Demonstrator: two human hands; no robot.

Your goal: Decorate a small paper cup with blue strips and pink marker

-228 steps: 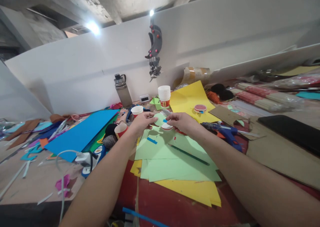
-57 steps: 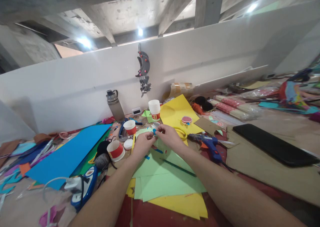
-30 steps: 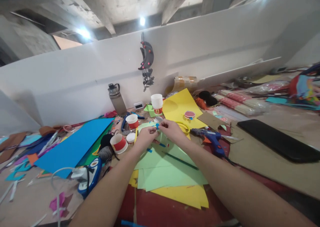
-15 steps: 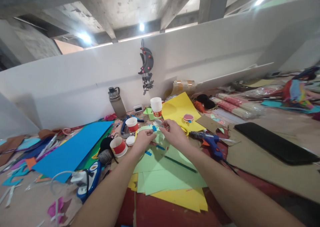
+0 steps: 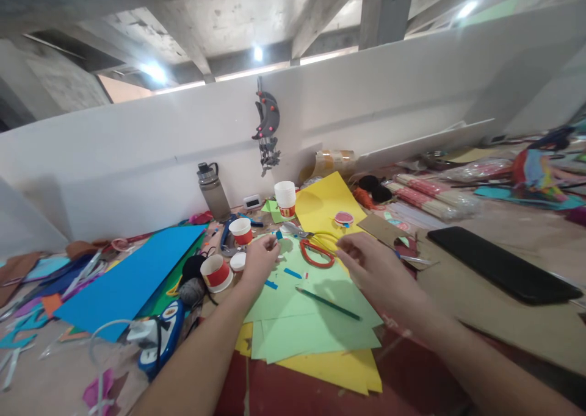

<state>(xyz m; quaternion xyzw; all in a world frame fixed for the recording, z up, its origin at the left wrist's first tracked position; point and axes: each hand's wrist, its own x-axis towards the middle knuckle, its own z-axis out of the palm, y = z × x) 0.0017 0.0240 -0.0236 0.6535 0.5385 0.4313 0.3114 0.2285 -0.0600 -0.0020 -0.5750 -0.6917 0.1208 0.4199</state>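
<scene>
My left hand [image 5: 262, 258] pinches a small piece of blue paper [image 5: 279, 235] above the light green paper sheets [image 5: 293, 324]. My right hand [image 5: 368, 260] is raised at the sheets' right side, holding nothing that I can see, its fingers loosely bent and thumb apart. It covers most of the spot where a blue glue gun showed earlier. Scissors [image 5: 317, 254] with red and yellow handles lie between both hands. Nearer to me on the green paper are a dark green pencil [image 5: 328, 304] and blue paper strips [image 5: 293, 273].
Paper cups [image 5: 216, 274] and a white lid [image 5: 238, 261] stand left of my left hand. A grey bottle [image 5: 213, 191] is by the white wall. Blue card [image 5: 132, 282] and a power strip [image 5: 160, 340] lie left. A black slab [image 5: 503, 263] rests on cardboard at right.
My right hand has left the blue paper piece and moved right, over the glue gun, uncovering the scissors. My left hand still pinches the piece and has shifted slightly left.
</scene>
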